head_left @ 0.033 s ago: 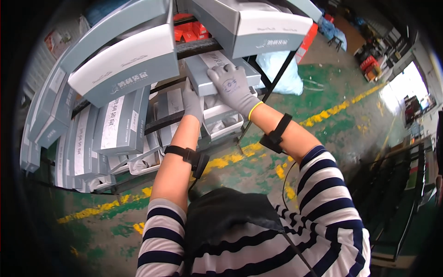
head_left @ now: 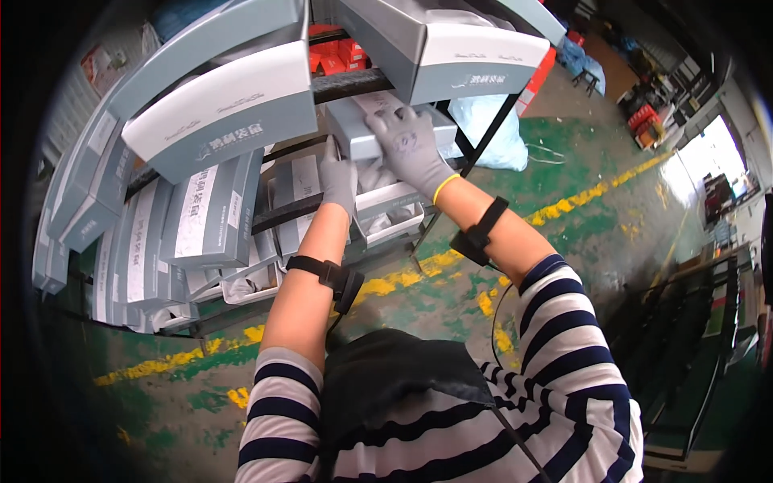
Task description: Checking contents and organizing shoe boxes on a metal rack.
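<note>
A grey-blue cardboard box with a pale label strip on top sits on the rack beneath an upper open box. My right hand, in a grey glove, grips it from above, fingers bent over the top and palm at the near side. At its near left corner is my left hand, also gloved, with the thumb pointing up along the box's side; its other fingers are mostly hidden. Just below, an open white box holds grey wrapped contents.
Two large open boxes tilt toward me above my hands. More closed boxes stack at left. A black rack bar runs behind. A pale blue bag lies on the green floor.
The view has shifted slightly. Under my hands, the box appears a little farther into the rack, and both hands stay at it.
</note>
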A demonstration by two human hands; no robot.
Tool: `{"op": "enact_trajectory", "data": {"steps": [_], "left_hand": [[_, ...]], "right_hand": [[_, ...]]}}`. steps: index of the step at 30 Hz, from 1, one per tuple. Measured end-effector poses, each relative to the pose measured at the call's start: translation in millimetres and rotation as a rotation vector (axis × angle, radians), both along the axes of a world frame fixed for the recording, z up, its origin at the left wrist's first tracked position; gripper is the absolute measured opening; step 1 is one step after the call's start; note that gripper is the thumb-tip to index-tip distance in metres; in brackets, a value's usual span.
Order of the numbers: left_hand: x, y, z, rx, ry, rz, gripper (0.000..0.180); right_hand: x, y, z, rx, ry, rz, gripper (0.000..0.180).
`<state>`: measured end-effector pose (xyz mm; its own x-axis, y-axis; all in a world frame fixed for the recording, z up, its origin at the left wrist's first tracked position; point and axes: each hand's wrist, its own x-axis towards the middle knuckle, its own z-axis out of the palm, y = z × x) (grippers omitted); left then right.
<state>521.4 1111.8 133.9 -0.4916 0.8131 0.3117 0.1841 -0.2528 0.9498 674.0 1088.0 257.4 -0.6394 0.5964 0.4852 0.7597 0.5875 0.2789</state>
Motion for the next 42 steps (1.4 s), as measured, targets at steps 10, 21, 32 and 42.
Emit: {"op": "enact_trajectory", "data": {"steps": [10, 21, 32, 42], "left_hand": [[56.2, 9.6, 19.3, 0.011, -1.285, -0.391, 0.034], [39.1, -107.3, -37.3, -0.024, -0.522, -0.449, 0.065], [91.4, -111.3, -40.2, -0.088, -0.112, -0.068, 0.072], [80.2, -98.5, -49.7, -0.154, -0.362, -0.176, 0.062]], "right_hand": [[14.2, -14.5, -21.1, 0.035, -0.226, -0.204, 0.043], [24.9, -24.7, -46.3, -0.049, 0.214, -0.064, 0.059], [46.1, -30.7, -18.7, -0.157, -0.183, 0.002, 0.074], [27.9, -50.6, -35.0, -0.204, -0.263, -0.023, 0.067]]}}
